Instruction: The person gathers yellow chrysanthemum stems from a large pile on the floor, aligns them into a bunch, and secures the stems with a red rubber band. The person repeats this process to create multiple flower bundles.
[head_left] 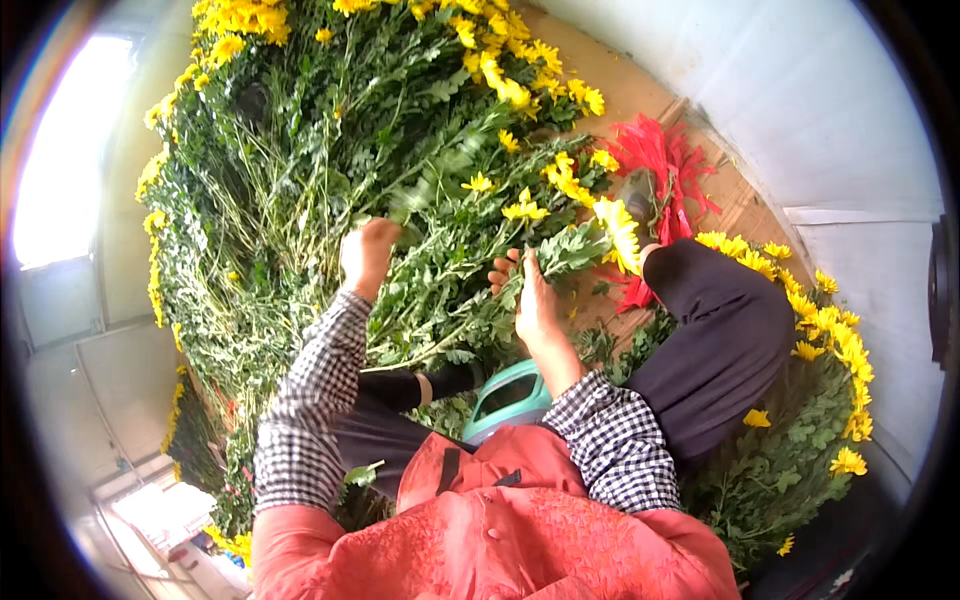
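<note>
Green leafy stems (290,150) with yellow heads (240,20) heap up left and far; over them, the left hand (368,252) is curled, but whether around anything I cannot tell. Rightward, the right hand (534,302) grips a leafy yellow flower (617,232), its head near red strips (655,150).

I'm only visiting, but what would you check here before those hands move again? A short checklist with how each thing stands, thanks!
1. Leafy stem in the right hand: ok, it lies between thumb and fingers.
2. Firmness of that grip: cannot tell from a picture.
3. Left hand empty: cannot tell; its fingers are curled among the greenery, with a blur beside them.
4. Large yellow bloom clear of the knee: cannot tell; they appear very close.
5. Checkered sleeves off the hands: ok.
6. Red strips clear of both hands: ok.
</note>
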